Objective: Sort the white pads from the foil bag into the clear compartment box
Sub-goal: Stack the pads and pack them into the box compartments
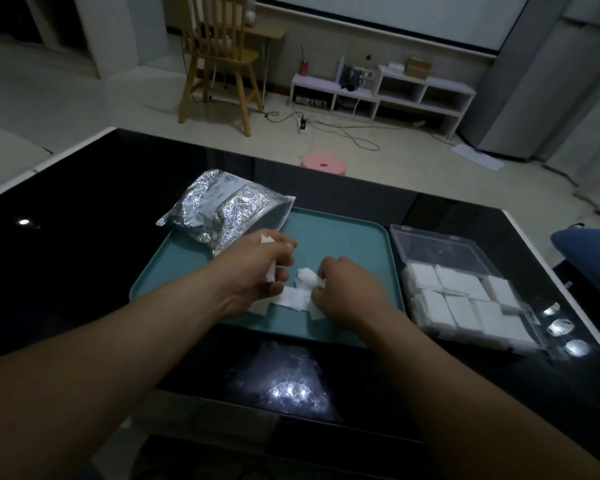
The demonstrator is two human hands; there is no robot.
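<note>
Left grip [257, 271]: fingers curled round a few of the white pads [286, 299], with white showing above and below the fist. Right grip [343, 289]: fingertips pinch one crumpled pad at its 9 o'clock side. More pads lie loose on the teal tray [354, 244] under both hands. I judge the pads light, soft and limp, likely to fold and cling, so I would take one corner and peel them off singly. Foil bag [222, 209] at 11 o'clock, overhanging the tray rim. Clear compartment box [465, 299] at 3 o'clock, just beside the tray, near cells packed. Tray lip and box wall need clearing on the carry. Open bench [84, 237] toward 9 o'clock.
</note>
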